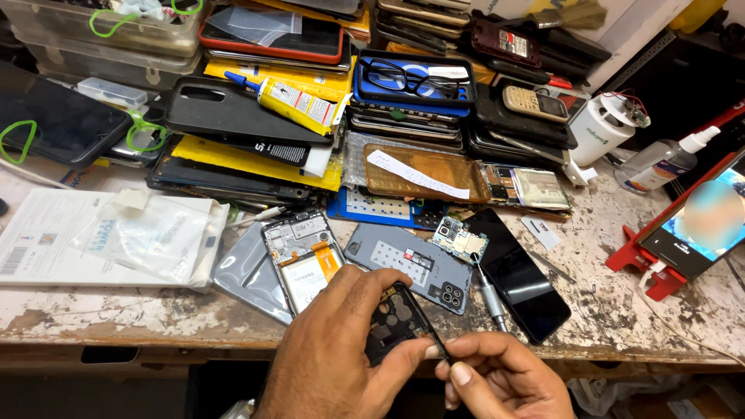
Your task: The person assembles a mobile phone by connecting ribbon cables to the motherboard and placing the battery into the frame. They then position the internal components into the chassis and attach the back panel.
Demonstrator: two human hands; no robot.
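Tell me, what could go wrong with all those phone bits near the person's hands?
The small black frame piece is pinched between the left hand and right hand out past the table edge, so it might drop to the floor. The screwdriver lies close by and could get knocked. The opened phone has bare insides that a bump might harm.

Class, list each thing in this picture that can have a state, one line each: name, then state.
Left hand: holding black frame.
Right hand: pinching the frame's lower edge.
Opened phone: back off, battery exposed.
Grey back cover: detached, lying flat.
Circuit board: removed, loose on the cover.
Black phone: screen dark.
Propped phone: screen lit.
Glue tube: capped.
Glasses: folded.
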